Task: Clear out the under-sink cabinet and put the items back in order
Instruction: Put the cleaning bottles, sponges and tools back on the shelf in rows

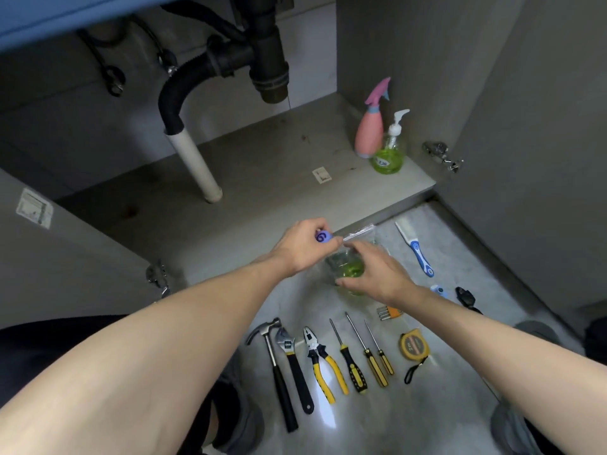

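Above the floor in front of the open cabinet, my left hand (303, 246) grips a small purple object (322, 237) and pinches the top edge of a clear plastic bag (358, 233). My right hand (374, 274) curls around the bag's lower part, where something green (351, 269) shows through. Inside the cabinet at the right stand a pink spray bottle (369, 133) and a green soap pump bottle (389, 152). The cabinet floor (262, 178) holds nothing else besides a small tag.
Tools lie in a row on the floor: hammer (272, 359), wrench (292, 362), pliers (323, 359), three screwdrivers (351, 362), tape measure (413, 344), hex keys (389, 312), a blue-handled scraper (417, 251). Black drain pipes (262, 54) and a white pipe (197, 165) hang inside.
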`<move>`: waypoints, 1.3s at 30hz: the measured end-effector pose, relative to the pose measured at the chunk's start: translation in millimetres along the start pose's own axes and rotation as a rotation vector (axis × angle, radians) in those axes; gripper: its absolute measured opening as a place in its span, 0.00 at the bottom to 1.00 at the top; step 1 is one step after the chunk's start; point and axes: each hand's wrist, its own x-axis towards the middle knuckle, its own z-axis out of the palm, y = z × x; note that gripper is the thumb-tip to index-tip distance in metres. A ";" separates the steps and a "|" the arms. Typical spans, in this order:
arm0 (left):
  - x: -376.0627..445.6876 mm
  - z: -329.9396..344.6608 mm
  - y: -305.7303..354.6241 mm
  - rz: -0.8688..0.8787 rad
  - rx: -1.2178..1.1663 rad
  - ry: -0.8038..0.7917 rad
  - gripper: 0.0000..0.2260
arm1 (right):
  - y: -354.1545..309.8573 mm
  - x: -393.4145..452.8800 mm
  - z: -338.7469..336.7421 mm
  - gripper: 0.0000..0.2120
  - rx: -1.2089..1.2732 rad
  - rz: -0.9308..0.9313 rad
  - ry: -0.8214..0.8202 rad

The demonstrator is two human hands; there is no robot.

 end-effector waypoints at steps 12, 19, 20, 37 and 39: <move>-134.9 106.2 -135.4 -1.077 -0.004 -0.012 0.18 | 50.4 -17.4 4.0 0.29 0.190 0.288 0.141; -162.9 183.2 -138.2 -1.229 -0.126 -0.081 0.24 | 54.3 -38.9 18.7 0.31 0.193 0.308 0.116; -162.2 185.5 -138.0 -1.256 -0.147 -0.055 0.25 | 53.7 -40.6 19.6 0.31 0.203 0.314 0.112; -157.6 181.3 -89.5 -1.261 -0.460 0.437 0.20 | 54.0 -38.3 32.4 0.27 0.260 0.340 0.040; -152.9 174.1 -77.1 -1.180 -0.439 0.481 0.16 | 53.5 -31.7 25.0 0.28 0.274 0.341 0.082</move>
